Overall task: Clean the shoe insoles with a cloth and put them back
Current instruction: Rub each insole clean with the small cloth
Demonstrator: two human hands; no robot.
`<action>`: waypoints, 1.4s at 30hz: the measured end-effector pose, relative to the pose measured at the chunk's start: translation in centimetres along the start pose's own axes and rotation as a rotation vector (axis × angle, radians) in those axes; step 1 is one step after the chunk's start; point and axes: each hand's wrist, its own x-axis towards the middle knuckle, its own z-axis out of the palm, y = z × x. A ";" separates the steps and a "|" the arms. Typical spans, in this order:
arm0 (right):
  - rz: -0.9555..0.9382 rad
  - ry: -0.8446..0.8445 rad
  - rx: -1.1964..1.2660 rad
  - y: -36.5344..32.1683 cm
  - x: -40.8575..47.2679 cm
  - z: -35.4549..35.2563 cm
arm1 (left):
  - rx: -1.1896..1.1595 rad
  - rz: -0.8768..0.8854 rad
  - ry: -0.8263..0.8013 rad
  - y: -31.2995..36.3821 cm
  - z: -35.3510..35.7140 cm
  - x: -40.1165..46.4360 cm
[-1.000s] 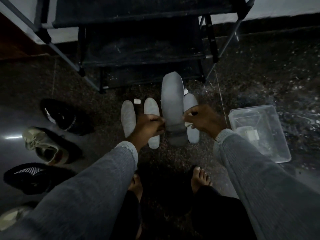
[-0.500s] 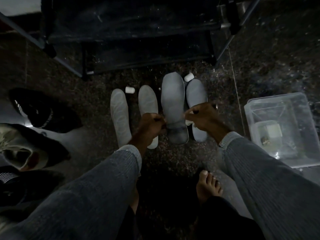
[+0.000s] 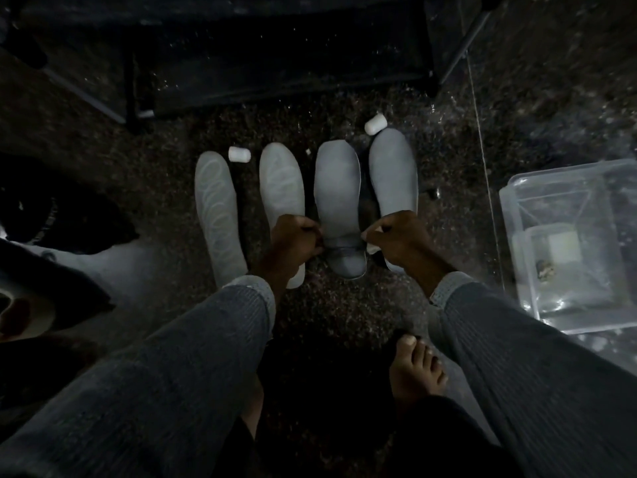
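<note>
Plastic box (image 3: 568,243) cut off rightward

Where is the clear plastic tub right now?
In the head view the clear plastic tub sits on the floor at the right edge, to the right of the right hand and the row of insoles.

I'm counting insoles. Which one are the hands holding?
The third insole from the left. Left hand and right hand grip its sides; the other three lie untouched.

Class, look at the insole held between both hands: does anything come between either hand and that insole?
Nothing visible does. The left hand grips the insole directly at its heel end. The right hand grips the opposite edge, with a pale cloth bunched under its fingers; whether cloth lies inside that grip is unclear.
</note>
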 end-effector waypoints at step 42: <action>-0.101 -0.107 -0.209 -2.4 -2.2 9.3 | 0.359 -0.053 0.215 -5.4 -6.4 -1.5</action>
